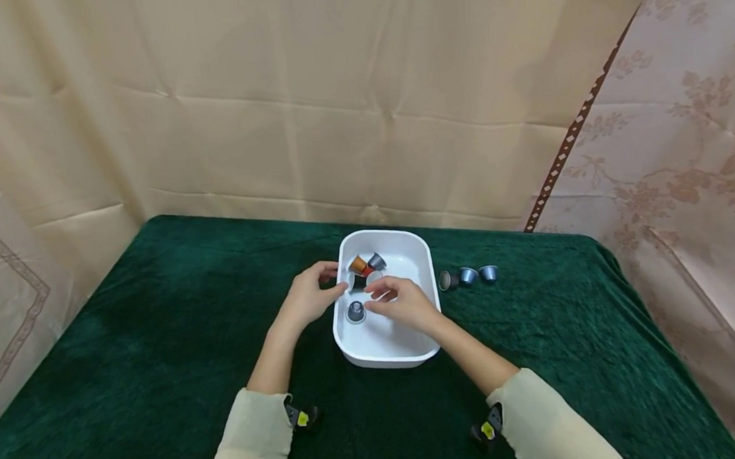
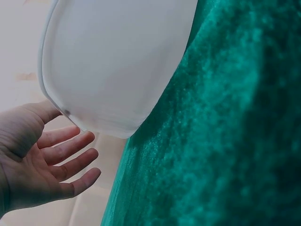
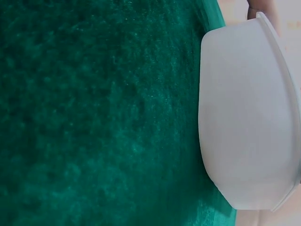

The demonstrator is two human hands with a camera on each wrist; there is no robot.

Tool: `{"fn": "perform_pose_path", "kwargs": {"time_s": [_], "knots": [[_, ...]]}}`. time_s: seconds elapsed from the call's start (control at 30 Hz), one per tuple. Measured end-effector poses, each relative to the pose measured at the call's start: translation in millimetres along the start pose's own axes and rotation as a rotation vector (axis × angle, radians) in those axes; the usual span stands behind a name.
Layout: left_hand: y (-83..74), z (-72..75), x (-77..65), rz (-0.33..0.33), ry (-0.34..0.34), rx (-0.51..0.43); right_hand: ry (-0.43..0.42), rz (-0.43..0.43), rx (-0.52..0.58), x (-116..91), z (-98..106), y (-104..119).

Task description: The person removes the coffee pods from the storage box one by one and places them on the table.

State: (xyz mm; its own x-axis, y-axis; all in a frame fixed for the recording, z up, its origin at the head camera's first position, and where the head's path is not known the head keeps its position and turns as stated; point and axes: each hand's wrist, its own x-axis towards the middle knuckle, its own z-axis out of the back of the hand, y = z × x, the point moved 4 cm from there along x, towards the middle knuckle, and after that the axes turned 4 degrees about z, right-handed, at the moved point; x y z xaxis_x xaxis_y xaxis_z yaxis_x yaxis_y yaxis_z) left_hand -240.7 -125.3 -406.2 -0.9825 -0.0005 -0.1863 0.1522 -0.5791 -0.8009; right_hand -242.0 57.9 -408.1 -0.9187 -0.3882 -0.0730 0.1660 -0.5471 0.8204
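A white plastic basin (image 1: 390, 334) holds several coffee capsules. One dark capsule (image 1: 356, 311) stands on its rim near the left wall; an orange capsule (image 1: 358, 264), a grey one (image 1: 377, 261) and others lie behind it. My left hand (image 1: 308, 296) is at the basin's left rim, its thumb reaching over the edge. In the left wrist view its fingers spread loosely outside the wall. My right hand (image 1: 404, 302) hovers over the basin, thumb and fingers apart, partly hiding a pale-lidded capsule (image 1: 374, 277). The right wrist view shows the basin's outer wall (image 3: 244, 113).
To the right of the basin, a dark capsule (image 1: 448, 281) and two blue capsules (image 1: 468, 275) lie in a row on the green velvet cloth (image 1: 205, 290). Beige curtain (image 1: 333, 104) hangs behind the table, and a floral curtain (image 1: 677, 165) hangs at the right.
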Motion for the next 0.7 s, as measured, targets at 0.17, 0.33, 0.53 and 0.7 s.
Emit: {"fn": "perform_pose_path", "kwargs": {"time_s": [0.17,0.33,0.53,0.7], "knots": [[0.1,0.9,-0.6,-0.002,0.000,0.000,0.039,0.003,-0.011,3,-3,1],[0.6,0.4,-0.3,-0.008,0.000,-0.002,0.091,0.001,-0.038,5,-8,3],[0.6,0.6,-0.1,-0.014,0.001,-0.002,0.116,0.009,-0.055,7,-10,5],[0.7,0.9,0.4,-0.024,0.001,0.004,0.128,0.024,-0.057,8,-12,9]]}}
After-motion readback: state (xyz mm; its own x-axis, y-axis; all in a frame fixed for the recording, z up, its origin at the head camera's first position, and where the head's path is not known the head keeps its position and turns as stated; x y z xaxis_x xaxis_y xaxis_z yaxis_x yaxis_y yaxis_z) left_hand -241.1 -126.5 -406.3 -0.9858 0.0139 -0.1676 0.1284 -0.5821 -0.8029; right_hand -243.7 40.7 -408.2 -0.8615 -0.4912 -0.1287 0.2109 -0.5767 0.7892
